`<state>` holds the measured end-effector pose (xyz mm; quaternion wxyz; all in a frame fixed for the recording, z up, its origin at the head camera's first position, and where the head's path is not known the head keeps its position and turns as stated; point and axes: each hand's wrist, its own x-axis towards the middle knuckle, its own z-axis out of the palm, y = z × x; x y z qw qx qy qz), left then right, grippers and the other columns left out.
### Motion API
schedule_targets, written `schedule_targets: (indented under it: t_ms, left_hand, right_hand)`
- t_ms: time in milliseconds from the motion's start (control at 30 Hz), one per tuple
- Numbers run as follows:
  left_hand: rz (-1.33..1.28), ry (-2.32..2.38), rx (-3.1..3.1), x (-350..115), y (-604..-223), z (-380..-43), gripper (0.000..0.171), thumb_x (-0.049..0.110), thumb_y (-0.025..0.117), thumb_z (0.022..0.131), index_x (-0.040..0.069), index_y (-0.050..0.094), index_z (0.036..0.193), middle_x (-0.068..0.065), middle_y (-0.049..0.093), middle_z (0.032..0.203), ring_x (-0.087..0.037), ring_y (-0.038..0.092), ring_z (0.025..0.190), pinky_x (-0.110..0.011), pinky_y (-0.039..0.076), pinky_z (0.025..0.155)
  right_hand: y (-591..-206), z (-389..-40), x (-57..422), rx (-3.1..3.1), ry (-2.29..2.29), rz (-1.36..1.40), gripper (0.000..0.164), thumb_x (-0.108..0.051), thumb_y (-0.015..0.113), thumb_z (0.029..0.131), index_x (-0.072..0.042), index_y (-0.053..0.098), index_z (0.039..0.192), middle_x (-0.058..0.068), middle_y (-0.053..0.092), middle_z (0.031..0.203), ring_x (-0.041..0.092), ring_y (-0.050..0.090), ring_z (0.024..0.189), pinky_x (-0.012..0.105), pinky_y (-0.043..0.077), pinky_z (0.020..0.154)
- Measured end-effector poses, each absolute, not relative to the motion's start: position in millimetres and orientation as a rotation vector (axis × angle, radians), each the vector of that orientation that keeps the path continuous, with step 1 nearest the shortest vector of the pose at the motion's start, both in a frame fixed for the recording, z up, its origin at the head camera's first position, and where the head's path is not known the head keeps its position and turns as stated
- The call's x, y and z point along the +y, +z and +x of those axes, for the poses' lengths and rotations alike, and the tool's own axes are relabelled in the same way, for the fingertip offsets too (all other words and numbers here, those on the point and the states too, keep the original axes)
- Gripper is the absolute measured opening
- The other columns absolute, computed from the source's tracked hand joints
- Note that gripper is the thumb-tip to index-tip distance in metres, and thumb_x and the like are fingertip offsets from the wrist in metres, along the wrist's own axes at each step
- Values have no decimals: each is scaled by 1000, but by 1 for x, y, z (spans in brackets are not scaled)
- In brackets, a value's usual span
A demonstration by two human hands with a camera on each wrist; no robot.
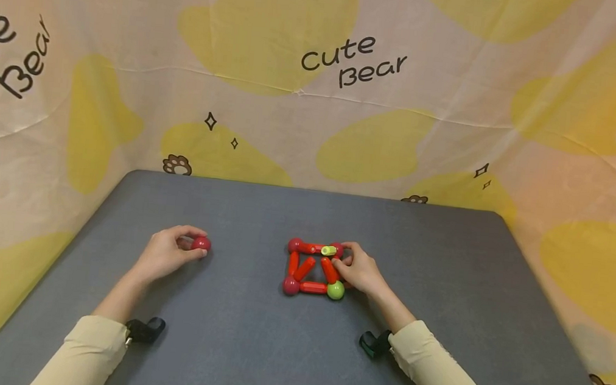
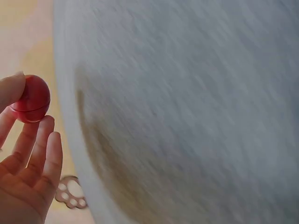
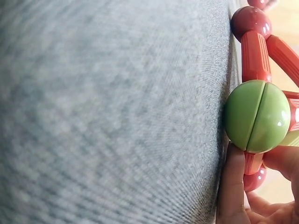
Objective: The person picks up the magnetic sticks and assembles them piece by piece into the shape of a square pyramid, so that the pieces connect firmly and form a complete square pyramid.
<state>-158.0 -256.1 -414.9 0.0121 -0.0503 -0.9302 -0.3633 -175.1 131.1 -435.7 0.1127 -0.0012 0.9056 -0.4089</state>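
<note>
My left hand (image 1: 168, 250) pinches a red ball (image 1: 201, 243) between thumb and fingertips at the left of the table; the left wrist view shows the same red ball (image 2: 32, 99) with a seam round it. Toward the middle sits a square frame of magnetic rods (image 1: 313, 288) and balls. Its near right corner is a green ball (image 1: 335, 290); the other corners are red balls. Two red rods (image 1: 305, 269) slant up from the near corners, and a yellow-green rod (image 1: 328, 250) stands by the far right corner. My right hand (image 1: 363, 272) grips the frame's right side, partly hiding it.
The grey table (image 1: 228, 344) ends at a patterned cloth (image 1: 265, 48) hung behind and at both sides. A black wrist strap piece (image 1: 146, 329) juts from the left sleeve, and another (image 1: 374, 344) from the right.
</note>
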Motion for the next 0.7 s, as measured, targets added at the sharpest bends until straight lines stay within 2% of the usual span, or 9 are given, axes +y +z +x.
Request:
schedule_targets:
  t_ms: [233, 467, 700]
  left_hand:
    - [-220, -1172, -2835, -228, -405, -162, 32, 18, 75, 76, 14, 66, 106, -10, 64, 103, -24, 61, 87, -29, 48, 63]
    - [-315, -1250, -2771, -193, -391, -167, 32, 16, 75, 76, 13, 66, 107, -8, 66, 100, -19, 64, 80, -33, 53, 68]
    - [-419, -1304, -2739, -157, -381, -172, 29, 15, 73, 77, 15, 67, 105, -3, 67, 97, -18, 63, 82, -33, 52, 72]
  right_hand:
    - [-436, -175, 131, 2655, -1203, -2, 52, -23, 63, 86, -5, 43, 131, 6, 63, 82, 13, 56, 57, 27, 47, 50]
    - [-436, -176, 131, 2652, -1193, 4, 52, -23, 63, 87, -5, 42, 131, 6, 63, 83, 13, 57, 56, 27, 48, 50]
    - [-438, -176, 131, 2657, -1187, 2, 53, -24, 63, 86, -5, 42, 131, 5, 64, 82, 13, 57, 56, 27, 48, 50]
